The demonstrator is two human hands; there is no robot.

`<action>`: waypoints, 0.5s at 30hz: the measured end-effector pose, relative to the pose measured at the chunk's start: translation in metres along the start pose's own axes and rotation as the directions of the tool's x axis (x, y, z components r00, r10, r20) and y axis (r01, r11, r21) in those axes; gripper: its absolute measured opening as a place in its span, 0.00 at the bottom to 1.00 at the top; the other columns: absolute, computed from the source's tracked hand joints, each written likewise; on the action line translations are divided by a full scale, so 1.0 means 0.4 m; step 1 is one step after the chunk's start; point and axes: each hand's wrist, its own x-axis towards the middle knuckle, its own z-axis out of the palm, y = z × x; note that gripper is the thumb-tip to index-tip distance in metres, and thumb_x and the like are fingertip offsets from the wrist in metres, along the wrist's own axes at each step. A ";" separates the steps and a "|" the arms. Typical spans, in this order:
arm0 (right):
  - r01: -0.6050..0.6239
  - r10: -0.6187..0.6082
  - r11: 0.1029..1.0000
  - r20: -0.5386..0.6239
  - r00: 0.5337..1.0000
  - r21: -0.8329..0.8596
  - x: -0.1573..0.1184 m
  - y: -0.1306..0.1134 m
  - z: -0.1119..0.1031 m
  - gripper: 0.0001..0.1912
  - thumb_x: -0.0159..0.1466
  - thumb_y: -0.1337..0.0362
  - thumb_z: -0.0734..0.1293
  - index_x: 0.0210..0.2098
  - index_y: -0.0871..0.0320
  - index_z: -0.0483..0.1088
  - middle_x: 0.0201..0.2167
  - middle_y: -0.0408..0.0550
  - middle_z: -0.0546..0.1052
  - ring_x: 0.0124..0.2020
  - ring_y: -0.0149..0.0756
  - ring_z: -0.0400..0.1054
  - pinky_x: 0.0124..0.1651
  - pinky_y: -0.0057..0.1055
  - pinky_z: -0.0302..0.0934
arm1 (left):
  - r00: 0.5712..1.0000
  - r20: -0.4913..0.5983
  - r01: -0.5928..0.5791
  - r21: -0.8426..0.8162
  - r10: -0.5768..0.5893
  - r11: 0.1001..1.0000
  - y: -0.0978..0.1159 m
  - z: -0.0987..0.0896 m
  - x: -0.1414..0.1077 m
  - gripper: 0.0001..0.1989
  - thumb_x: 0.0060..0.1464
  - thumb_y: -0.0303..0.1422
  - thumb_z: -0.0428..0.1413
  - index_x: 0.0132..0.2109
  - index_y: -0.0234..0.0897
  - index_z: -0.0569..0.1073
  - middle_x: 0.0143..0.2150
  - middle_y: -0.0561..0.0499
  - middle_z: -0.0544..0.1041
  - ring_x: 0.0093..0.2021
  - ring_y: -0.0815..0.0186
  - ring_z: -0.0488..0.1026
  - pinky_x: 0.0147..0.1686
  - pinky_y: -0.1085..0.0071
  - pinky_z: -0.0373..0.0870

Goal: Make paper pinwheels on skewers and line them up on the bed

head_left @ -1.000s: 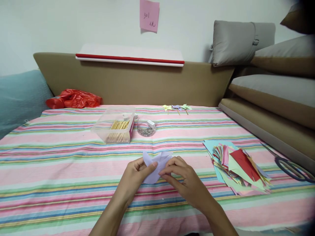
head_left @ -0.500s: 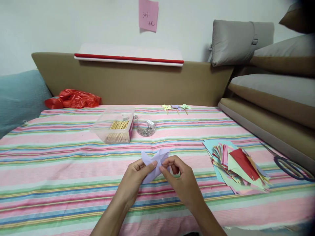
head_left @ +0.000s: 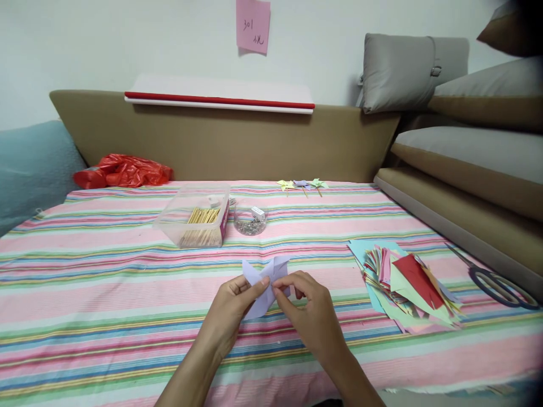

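A light purple paper pinwheel (head_left: 257,307) with folded blades is held up over the striped cloth, between both hands. My left hand (head_left: 235,302) is closed on its left side, thumb in front near the centre and the other fingers behind. From the right, my right hand (head_left: 311,302) is closed too, with thumb and forefinger pinched together at the pinwheel's middle. Whether a small pin sits between those fingertips cannot be made out. Beyond the hands stand a clear plastic box of wooden sticks (head_left: 202,217) and a round clear dish of small metal pins (head_left: 250,226).
Three finished pinwheels on sticks (head_left: 302,185) lie at the back. To the right are a pile of coloured paper (head_left: 407,282) and dark-handled scissors (head_left: 500,285). A red plastic bag (head_left: 127,169) lies back left; stacked cushions (head_left: 470,164) line the right side.
My right thumb and forefinger have drawn closer together at the pinwheel's centre. The pinwheel has tilted slightly, and my left hand keeps its hold. The whole view has shifted a little.
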 end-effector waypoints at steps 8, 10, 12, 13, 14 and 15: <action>-0.020 0.020 1.000 -0.014 1.000 0.000 -0.004 -0.002 0.005 0.05 0.63 0.66 0.66 0.32 0.53 0.74 0.28 0.43 0.73 0.29 0.36 0.60 0.34 0.33 0.57 | 0.997 -0.044 -0.054 0.070 0.057 0.996 -0.008 -0.002 0.005 0.17 0.53 0.40 0.66 0.47 0.36 0.82 0.38 0.46 0.83 0.38 0.60 0.77 0.41 0.70 0.70; -0.072 0.073 0.997 -0.042 0.996 0.023 -0.005 0.004 0.008 0.03 0.62 0.63 0.67 0.33 0.53 0.73 0.28 0.43 0.72 0.30 0.36 0.60 0.35 0.33 0.58 | 0.995 -0.073 -0.066 0.107 0.074 0.992 -0.003 0.002 0.003 0.17 0.53 0.40 0.65 0.47 0.36 0.82 0.39 0.47 0.83 0.40 0.59 0.77 0.41 0.69 0.70; -0.158 0.172 0.982 -0.139 0.975 0.102 -0.002 0.013 0.008 0.08 0.60 0.58 0.70 0.37 0.54 0.71 0.32 0.44 0.72 0.32 0.37 0.62 0.38 0.34 0.60 | 0.992 -0.088 -0.078 0.134 0.090 0.988 0.005 0.006 0.000 0.16 0.53 0.40 0.65 0.47 0.36 0.82 0.39 0.47 0.83 0.41 0.58 0.77 0.42 0.69 0.71; -0.206 0.238 0.962 -0.184 0.954 0.178 0.001 0.017 0.006 0.14 0.59 0.56 0.71 0.41 0.54 0.70 0.35 0.46 0.73 0.35 0.38 0.63 0.40 0.35 0.61 | 0.991 -0.088 -0.085 0.142 0.098 0.986 0.010 0.008 -0.001 0.16 0.54 0.40 0.65 0.47 0.36 0.81 0.39 0.47 0.83 0.42 0.58 0.77 0.43 0.68 0.71; -0.251 0.308 0.928 -0.189 0.932 0.276 0.005 0.019 0.002 0.19 0.58 0.53 0.72 0.44 0.54 0.69 0.39 0.48 0.73 0.38 0.39 0.65 0.41 0.36 0.63 | 0.991 -0.084 -0.093 0.147 0.106 0.985 0.014 0.009 -0.003 0.17 0.54 0.40 0.65 0.47 0.36 0.81 0.39 0.47 0.83 0.43 0.57 0.77 0.44 0.68 0.71; -0.294 0.368 0.877 -0.137 0.920 0.381 0.009 0.019 -0.003 0.23 0.57 0.50 0.73 0.47 0.54 0.69 0.42 0.49 0.74 0.40 0.40 0.67 0.42 0.36 0.64 | 0.991 -0.073 -0.101 0.152 0.113 0.983 0.018 0.010 -0.005 0.17 0.54 0.40 0.65 0.48 0.36 0.81 0.39 0.46 0.83 0.43 0.56 0.77 0.44 0.68 0.71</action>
